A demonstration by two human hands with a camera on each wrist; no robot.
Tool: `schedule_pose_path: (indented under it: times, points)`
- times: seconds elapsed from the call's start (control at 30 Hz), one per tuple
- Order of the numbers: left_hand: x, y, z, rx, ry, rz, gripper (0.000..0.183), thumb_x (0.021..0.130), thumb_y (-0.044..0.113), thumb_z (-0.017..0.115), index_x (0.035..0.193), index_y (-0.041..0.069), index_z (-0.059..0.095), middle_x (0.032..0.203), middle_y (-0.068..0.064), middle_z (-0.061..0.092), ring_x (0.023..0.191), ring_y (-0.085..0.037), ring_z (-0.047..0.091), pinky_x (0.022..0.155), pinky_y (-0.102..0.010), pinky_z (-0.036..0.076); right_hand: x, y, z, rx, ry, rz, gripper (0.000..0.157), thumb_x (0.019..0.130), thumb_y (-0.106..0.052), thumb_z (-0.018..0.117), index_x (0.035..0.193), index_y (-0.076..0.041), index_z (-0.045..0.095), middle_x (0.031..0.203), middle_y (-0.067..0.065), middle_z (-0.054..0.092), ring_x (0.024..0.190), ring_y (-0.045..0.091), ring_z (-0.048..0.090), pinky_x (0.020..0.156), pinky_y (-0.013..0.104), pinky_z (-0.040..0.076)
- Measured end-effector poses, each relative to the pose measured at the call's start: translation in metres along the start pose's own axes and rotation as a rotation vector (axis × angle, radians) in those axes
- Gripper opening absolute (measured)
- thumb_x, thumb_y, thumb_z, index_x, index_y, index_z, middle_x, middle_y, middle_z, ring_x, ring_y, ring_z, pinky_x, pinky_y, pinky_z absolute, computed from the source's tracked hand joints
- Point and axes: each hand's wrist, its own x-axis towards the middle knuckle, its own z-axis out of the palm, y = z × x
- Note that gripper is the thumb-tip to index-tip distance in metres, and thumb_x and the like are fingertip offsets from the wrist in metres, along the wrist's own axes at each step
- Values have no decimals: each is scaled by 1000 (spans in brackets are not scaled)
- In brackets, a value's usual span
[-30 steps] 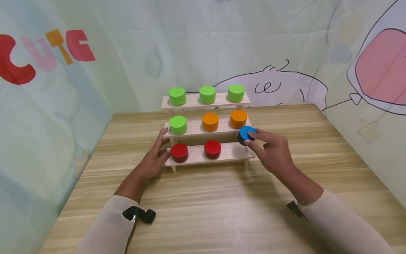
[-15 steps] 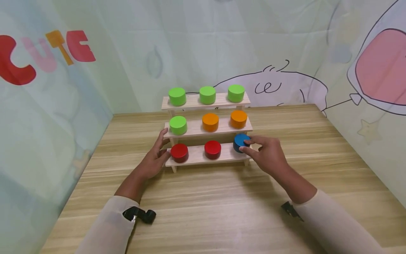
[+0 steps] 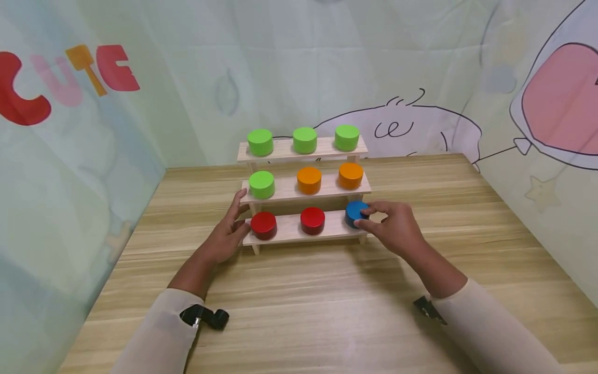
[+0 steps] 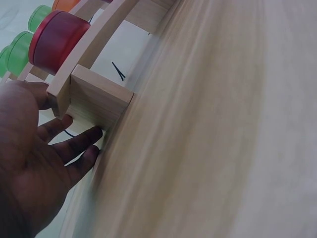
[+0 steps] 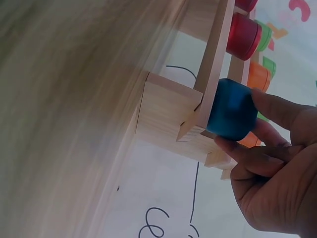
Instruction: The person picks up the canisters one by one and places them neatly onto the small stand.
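In the head view, my right hand (image 3: 396, 228) pinches a short blue cylinder (image 3: 355, 214) between thumb and fingers. It sits at the right end of the bottom board of a three-tier wooden stand (image 3: 335, 223); the right wrist view shows the blue cylinder (image 5: 232, 110) against that board. My left hand (image 3: 224, 236) lies along the stand's left end, fingers spread. In the left wrist view its thumb (image 4: 39, 93) touches the end of the bottom board, and other fingers reach below it by the leg. Two red cylinders (image 3: 312, 221) share the bottom tier.
Three green cylinders (image 3: 305, 141) line the top tier. The middle tier bears another green cylinder (image 3: 261, 185) and two orange cylinders (image 3: 309, 180). The stand is on a wood-grain table (image 3: 299, 311), with a printed cloth backdrop (image 3: 196, 93) behind and at the sides.
My right hand has moved left and down, bringing the blue cylinder from beside the stand's right end onto the bottom board. The left hand has stayed in place.
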Motion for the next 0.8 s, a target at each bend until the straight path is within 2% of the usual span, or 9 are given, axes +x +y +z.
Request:
schedule_pose_path:
  times: [0.2, 0.37, 0.63, 0.8]
  points:
    - [1, -1, 0, -9, 4, 8, 86, 114, 9, 47, 171, 54, 2, 180, -23, 24, 158, -56, 40, 128, -68, 34, -1, 0, 0, 7, -22, -3, 28, 92, -18, 90, 115, -2, 84, 136, 21, 76, 131, 43, 69, 99, 54, 64]
    - [1, 0, 0, -6, 2, 5, 86, 114, 10, 47, 172, 54, 1, 180, -23, 24, 157, -56, 41, 128, -68, 35, 0, 0, 2, -1, -35, 5, 34, 93, -18, 90, 122, -2, 82, 134, 18, 77, 129, 43, 69, 95, 50, 64]
    - [-1, 1, -1, 3, 4, -6, 88, 113, 9, 48, 172, 53, -1, 180, -23, 23, 158, -57, 39, 127, -69, 35, 1, 1, 3, -15, -52, 28, 47, 93, -15, 89, 134, 1, 75, 145, 20, 72, 141, 42, 64, 109, 58, 60]
    - [-1, 2, -1, 11, 6, -17, 90, 113, 10, 49, 172, 53, -4, 181, -23, 22, 158, -57, 39, 127, -68, 35, -1, -1, 1, -4, -48, 47, 51, 91, -14, 90, 136, -1, 72, 149, 21, 69, 145, 45, 61, 113, 60, 57]
